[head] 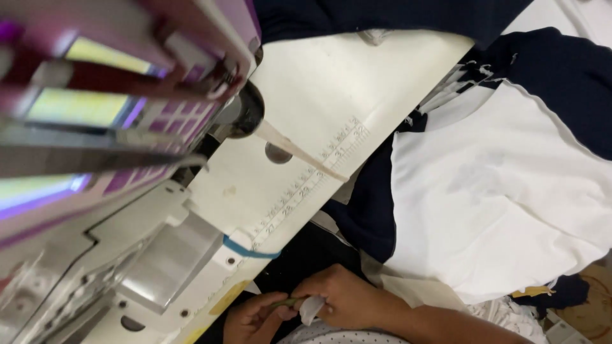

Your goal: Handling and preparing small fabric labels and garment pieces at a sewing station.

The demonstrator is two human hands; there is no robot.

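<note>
Two hands, left hand point(255, 320) & right hand point(347, 298), pinch 1 white scrap point(310, 309).

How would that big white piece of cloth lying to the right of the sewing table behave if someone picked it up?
The white cloth would probably go floppy and drape, since it already lies in soft folds and wrinkles. It looks thin, so likely light for its size. It overlaps the dark navy fabric, so lifting it might drag that along. It should not roll or break.

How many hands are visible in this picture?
2. Both are at the bottom edge, below the white sewing machine table: the left hand pinches a thin green strip, and the right hand beside it holds a small white fabric piece. No others show.
</note>
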